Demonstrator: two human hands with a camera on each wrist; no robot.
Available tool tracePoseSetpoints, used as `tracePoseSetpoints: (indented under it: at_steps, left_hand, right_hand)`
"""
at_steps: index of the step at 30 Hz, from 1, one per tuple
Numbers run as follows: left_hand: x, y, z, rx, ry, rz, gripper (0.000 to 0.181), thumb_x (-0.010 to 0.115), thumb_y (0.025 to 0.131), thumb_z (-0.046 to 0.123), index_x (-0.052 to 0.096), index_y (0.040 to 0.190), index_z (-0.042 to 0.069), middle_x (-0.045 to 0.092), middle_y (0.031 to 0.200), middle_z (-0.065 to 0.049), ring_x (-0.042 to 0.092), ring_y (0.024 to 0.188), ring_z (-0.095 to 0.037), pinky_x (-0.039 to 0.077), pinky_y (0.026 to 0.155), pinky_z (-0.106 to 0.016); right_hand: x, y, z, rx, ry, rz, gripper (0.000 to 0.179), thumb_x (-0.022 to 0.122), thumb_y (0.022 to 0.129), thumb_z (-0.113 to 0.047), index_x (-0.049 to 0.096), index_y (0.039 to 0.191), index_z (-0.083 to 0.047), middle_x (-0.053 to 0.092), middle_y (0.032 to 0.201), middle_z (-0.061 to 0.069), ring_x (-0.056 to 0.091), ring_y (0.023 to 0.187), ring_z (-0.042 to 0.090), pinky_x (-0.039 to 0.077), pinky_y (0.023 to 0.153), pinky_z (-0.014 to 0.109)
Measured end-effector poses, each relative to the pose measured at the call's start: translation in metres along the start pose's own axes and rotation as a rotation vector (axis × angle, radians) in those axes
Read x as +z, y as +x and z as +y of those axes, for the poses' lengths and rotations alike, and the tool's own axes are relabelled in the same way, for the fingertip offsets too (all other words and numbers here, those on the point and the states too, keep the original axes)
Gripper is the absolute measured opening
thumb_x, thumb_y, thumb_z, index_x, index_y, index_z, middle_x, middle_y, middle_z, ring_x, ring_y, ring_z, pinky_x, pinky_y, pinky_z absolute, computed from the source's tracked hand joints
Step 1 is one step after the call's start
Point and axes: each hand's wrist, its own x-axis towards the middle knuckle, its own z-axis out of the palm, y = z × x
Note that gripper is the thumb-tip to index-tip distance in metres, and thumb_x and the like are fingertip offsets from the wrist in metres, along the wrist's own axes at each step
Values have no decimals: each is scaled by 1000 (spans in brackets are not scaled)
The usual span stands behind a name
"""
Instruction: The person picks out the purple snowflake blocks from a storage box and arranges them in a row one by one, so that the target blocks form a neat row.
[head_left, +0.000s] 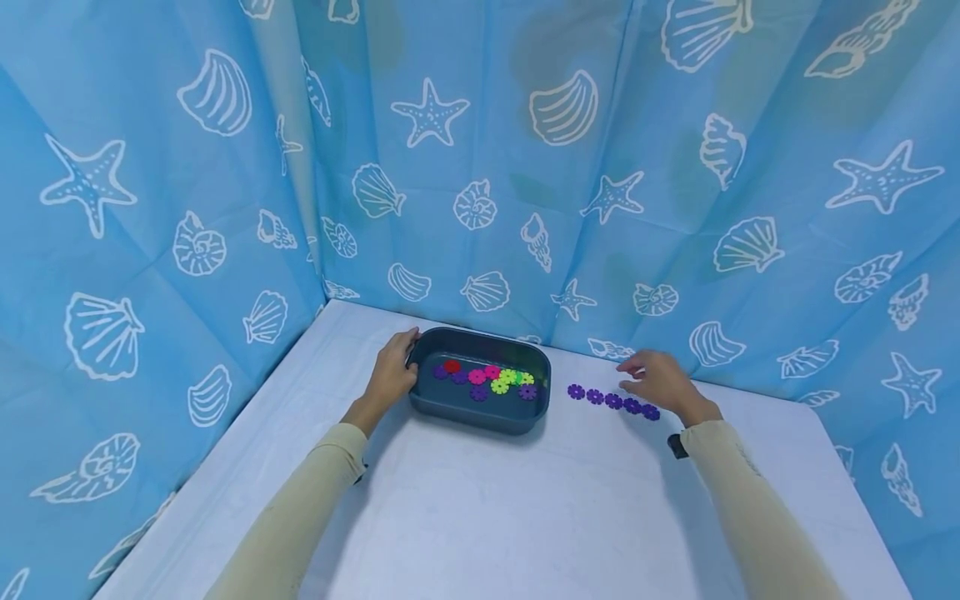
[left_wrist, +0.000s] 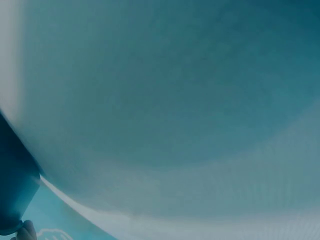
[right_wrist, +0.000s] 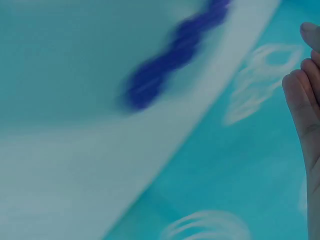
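Observation:
A dark grey plastic basin (head_left: 472, 418) stands on the table, holding several flower-shaped plastic discs: red, pink, yellow-green and purple. My left hand (head_left: 392, 372) grips its left end by the rim. In the left wrist view, the basin's dark wall (left_wrist: 15, 175) and a fingertip (left_wrist: 26, 231) show at the edge. To the right of the basin, several purple flower discs (head_left: 613, 402) lie in a slanting row. Just behind the row hovers my right hand (head_left: 660, 383), fingers extended and nothing visible in it. The right wrist view shows the purple row (right_wrist: 170, 57) blurred, apart from the fingers (right_wrist: 298, 95).
A white cloth covers the table (head_left: 480, 508). Blue curtains (head_left: 465, 250) with white shell and starfish prints rise along the back and both sides, close behind the basin and the right hand.

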Motion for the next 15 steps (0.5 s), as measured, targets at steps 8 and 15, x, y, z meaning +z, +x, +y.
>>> tracePoseSetpoints:
  at_steps: [8, 15]
  left_hand:
    - [-2, 0, -2, -11, -19, -7, 62, 57, 81, -19, 44, 140, -7, 51, 133, -20, 47, 130, -31, 41, 109, -34]
    - [-1, 1, -2, -19, -16, -17, 62, 57, 81, -18, 43, 140, -6, 51, 134, -20, 47, 130, -31, 42, 109, -35]
  right_hand:
    - [27, 36, -80, -246, -3, 14, 29, 73, 87, -16, 71, 115, -9, 66, 112, 7, 61, 104, 29, 57, 90, 47]
    - [53, 55, -123, -401, -30, -82, 29, 74, 86, -9, 71, 113, -1, 66, 110, 15, 64, 100, 30, 59, 87, 43]
